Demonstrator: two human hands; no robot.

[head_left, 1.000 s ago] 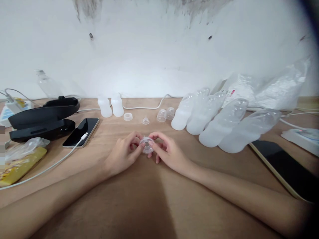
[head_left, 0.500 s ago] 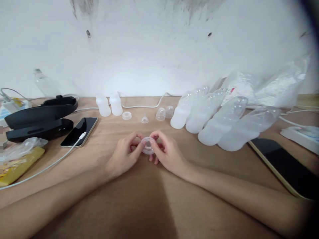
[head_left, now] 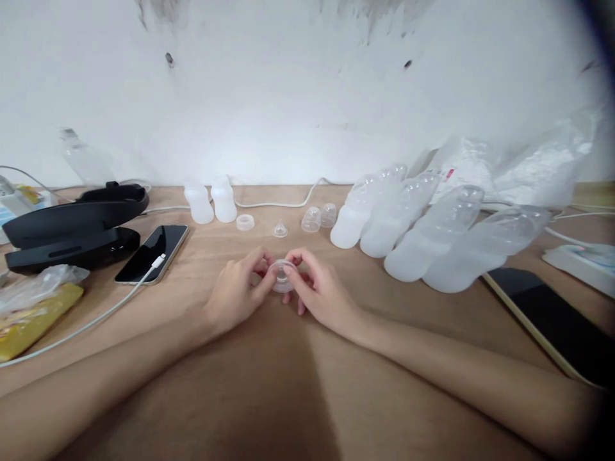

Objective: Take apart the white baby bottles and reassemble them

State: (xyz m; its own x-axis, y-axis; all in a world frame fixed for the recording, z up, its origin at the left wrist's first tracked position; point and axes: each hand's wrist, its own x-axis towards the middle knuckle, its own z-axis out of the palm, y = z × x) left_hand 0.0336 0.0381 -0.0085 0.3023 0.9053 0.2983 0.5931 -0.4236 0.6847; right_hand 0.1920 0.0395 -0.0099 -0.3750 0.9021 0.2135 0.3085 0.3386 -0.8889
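Observation:
Between my two hands is a clear baby bottle collar ring, tilted so its round opening faces me. A clear piece, perhaps a nipple, seems to sit inside it, though I cannot make it out well. My left hand pinches the ring's left side with thumb and forefinger. On the right side, my right hand grips it with its thumb in front and fingers behind. Beyond the hands stand a loose nipple, another collar ring and two clear domed caps.
Two frosted bottles stand at the back left. Several capped bottles line the right side, near a plastic bag and a phone. Leftward lie another phone, a white cable, a black headset and a yellow packet.
The ring has shifted slightly left and up between my hands, and its tilt differs a little. Both hands keep their pinch on it. The view has moved slightly.

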